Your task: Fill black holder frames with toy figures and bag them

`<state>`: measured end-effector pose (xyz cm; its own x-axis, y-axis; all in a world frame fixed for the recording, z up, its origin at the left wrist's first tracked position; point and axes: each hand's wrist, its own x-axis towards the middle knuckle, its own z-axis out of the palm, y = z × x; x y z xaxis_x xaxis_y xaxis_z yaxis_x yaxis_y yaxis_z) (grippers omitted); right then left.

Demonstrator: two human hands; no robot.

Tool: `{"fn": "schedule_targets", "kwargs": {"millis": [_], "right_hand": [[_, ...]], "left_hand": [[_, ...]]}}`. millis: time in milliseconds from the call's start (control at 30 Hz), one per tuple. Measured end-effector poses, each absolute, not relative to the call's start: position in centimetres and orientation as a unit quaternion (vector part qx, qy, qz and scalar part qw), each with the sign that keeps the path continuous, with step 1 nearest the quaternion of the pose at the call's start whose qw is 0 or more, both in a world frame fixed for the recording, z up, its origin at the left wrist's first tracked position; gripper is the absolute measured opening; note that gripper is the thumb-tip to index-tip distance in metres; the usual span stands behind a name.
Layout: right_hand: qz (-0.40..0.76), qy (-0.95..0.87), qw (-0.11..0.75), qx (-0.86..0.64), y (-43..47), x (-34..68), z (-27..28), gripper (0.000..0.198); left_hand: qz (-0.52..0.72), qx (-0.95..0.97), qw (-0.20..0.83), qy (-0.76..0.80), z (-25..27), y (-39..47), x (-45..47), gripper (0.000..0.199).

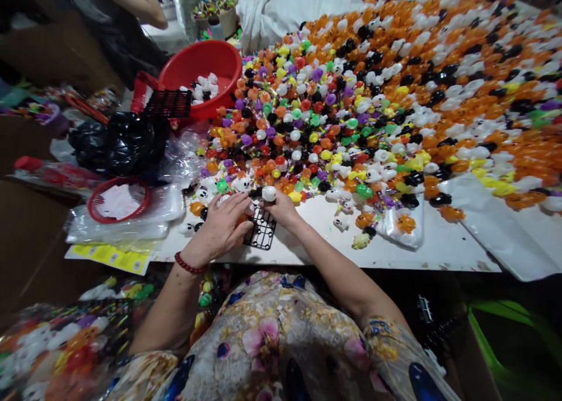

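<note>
A small black plastic grid tray (265, 232) lies on the white table between my hands. My left hand (225, 222), with a dark red bead bracelet at the wrist, is curved over the tray's left side, its thumb along the grid; bits of orange and white figures show under its fingers. My right hand (283, 211) is at the tray's far right corner, fingers closed around a small white toy figure (269, 194). Its fingertips are partly hidden by that figure. Loose white ghost-like figures (243, 183) and a green figure (222, 185) lie just beyond my left hand.
A huge heap of small coloured figures (302, 120) covers the table beyond. On the left stand a red basin (228, 67), a black plastic bag (118, 143) and a red basket (144, 205) on clear bags. Clear plastic bags (496, 225) lie right. Another person (136, 3) is at upper left.
</note>
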<state>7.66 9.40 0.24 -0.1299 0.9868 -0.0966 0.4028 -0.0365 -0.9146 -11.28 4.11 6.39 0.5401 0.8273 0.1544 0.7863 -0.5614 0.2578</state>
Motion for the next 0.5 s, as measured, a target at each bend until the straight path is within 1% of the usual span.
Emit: {"fn": "schedule_targets", "kwargs": {"millis": [267, 500], "right_hand": [[0.457, -0.658, 0.256, -0.541, 11.1, 6.8, -0.2, 0.023], [0.352, -0.748, 0.182, -0.533, 11.3, 6.5, 0.5, 0.024]], "left_hand": [[0.136, 0.876, 0.087, 0.455, 6.4, 4.1, -11.5, 0.053], [0.133, 0.876, 0.094, 0.455, 6.4, 4.2, -11.4, 0.054]]}}
